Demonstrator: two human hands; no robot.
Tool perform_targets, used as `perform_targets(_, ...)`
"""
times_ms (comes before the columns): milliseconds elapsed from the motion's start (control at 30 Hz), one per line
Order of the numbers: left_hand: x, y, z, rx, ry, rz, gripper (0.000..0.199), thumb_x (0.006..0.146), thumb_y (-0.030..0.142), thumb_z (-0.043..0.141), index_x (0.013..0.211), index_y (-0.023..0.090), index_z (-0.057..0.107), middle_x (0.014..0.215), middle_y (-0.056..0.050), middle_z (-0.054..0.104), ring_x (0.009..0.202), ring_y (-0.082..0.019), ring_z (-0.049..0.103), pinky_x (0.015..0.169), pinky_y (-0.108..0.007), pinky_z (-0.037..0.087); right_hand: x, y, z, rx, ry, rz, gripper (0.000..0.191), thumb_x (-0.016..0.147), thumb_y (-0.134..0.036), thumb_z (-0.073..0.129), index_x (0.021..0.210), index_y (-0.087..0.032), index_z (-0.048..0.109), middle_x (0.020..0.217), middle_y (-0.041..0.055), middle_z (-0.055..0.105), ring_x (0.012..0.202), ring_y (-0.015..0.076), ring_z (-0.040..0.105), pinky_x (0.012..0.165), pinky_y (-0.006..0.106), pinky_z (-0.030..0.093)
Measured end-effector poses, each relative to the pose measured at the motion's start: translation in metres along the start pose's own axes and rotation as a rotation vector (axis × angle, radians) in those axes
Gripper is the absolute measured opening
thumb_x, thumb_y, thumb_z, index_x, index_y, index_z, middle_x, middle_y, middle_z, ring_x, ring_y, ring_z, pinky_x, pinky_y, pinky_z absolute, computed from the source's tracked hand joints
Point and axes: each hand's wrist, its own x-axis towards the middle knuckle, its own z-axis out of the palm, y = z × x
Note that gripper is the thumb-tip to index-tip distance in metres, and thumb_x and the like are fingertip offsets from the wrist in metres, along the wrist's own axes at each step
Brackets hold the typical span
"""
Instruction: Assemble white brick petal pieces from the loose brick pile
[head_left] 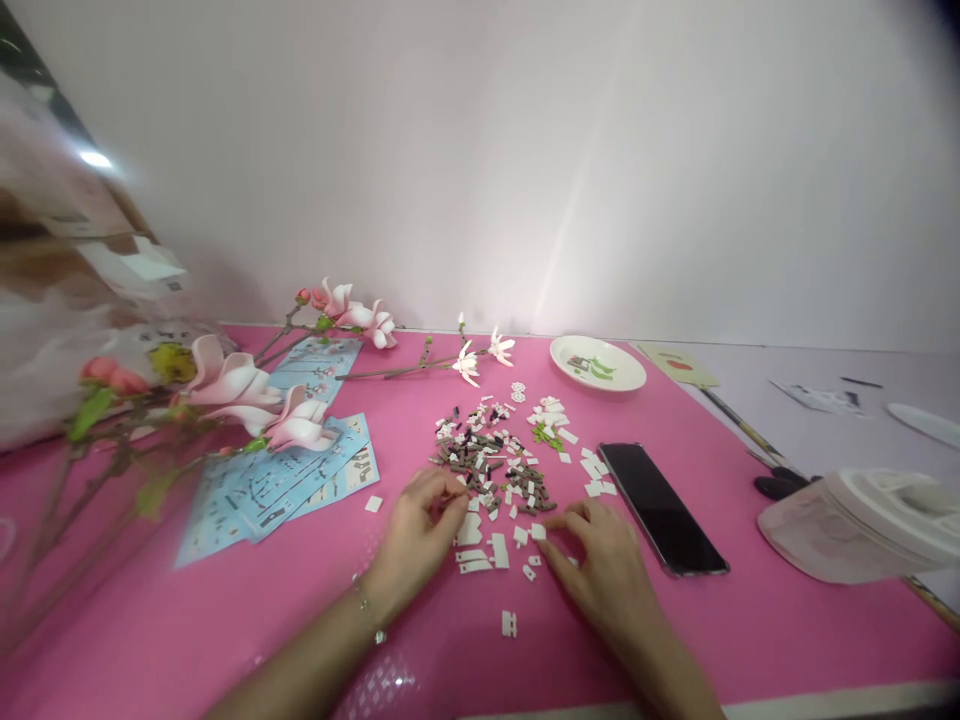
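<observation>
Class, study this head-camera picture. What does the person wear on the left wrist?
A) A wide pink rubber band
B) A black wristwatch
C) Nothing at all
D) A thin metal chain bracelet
D. A thin metal chain bracelet circles the wrist just behind the left hand.
</observation>
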Motion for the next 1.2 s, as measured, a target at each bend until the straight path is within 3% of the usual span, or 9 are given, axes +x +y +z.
perform_targets(167,-0.003,0.007,0.001,0.241,-0.203,0.184,0.013,0.076,0.008,0.055,0.068,0.018,0.06,0.079,-0.003,0.062,0.08,-0.019,0.052,0.08,-0.034,0.039,-0.003,0.007,0.004,0.034,-0.039,-0.004,0.01,0.083,-0.029,0.06,0.088,-0.023,0.067,0.081,0.0036,0.058,0.08,0.021,0.055,0.074,0.036,0.042)
perform_targets(300,-0.005,0.009,0.001,0.305,-0.267,0.229,0.016,0.073,0.005,0.053,0.069,0.018,0.062,0.081,-0.004,0.062,0.081,-0.02,0.052,0.079,-0.034,0.04,-0.015,0.016,-0.002,0.077,-0.017,-0.014,0.01,0.084,-0.026,0.057,0.086,-0.023,0.066,0.081,0.0036,0.058,0.078,0.02,0.056,0.072,0.034,0.043)
perform_targets(533,-0.005,0.007,0.001,0.336,-0.281,0.203,0.016,0.075,0.007,0.05,0.066,0.017,0.058,0.078,-0.005,0.061,0.079,-0.02,0.052,0.078,-0.035,0.04,-0.029,0.012,-0.019,0.073,0.092,0.013,0.009,0.085,-0.025,0.058,0.079,-0.023,0.064,0.079,0.0041,0.058,0.08,0.022,0.056,0.073,0.038,0.042)
perform_targets(667,-0.004,0.005,0.002,0.329,-0.262,0.191,0.015,0.077,0.008,0.05,0.068,0.017,0.058,0.077,-0.005,0.061,0.078,-0.02,0.052,0.079,-0.035,0.039,-0.025,-0.003,-0.022,0.11,0.13,-0.075,0.01,0.087,-0.02,0.054,0.082,-0.021,0.063,0.082,0.005,0.06,0.08,0.021,0.056,0.074,0.038,0.043)
perform_targets(833,-0.002,0.002,0.001,0.327,-0.214,0.171,0.014,0.078,0.009,0.051,0.069,0.018,0.058,0.077,-0.005,0.061,0.077,-0.02,0.052,0.075,-0.034,0.039,-0.026,-0.021,-0.016,0.126,0.008,-0.224,0.018,0.087,-0.011,0.049,0.092,-0.021,0.063,0.092,0.0051,0.063,0.088,0.0209,0.056,0.095,0.049,0.037)
perform_targets(1200,-0.002,0.002,0.0,0.323,-0.174,0.164,0.014,0.079,0.009,0.05,0.07,0.017,0.057,0.076,-0.005,0.059,0.077,-0.02,0.051,0.072,-0.032,0.039,-0.033,-0.023,-0.011,0.212,-0.165,-0.239,0.021,0.085,-0.009,0.051,0.089,-0.023,0.065,0.086,0.0024,0.062,0.084,0.0179,0.057,0.106,0.054,0.029)
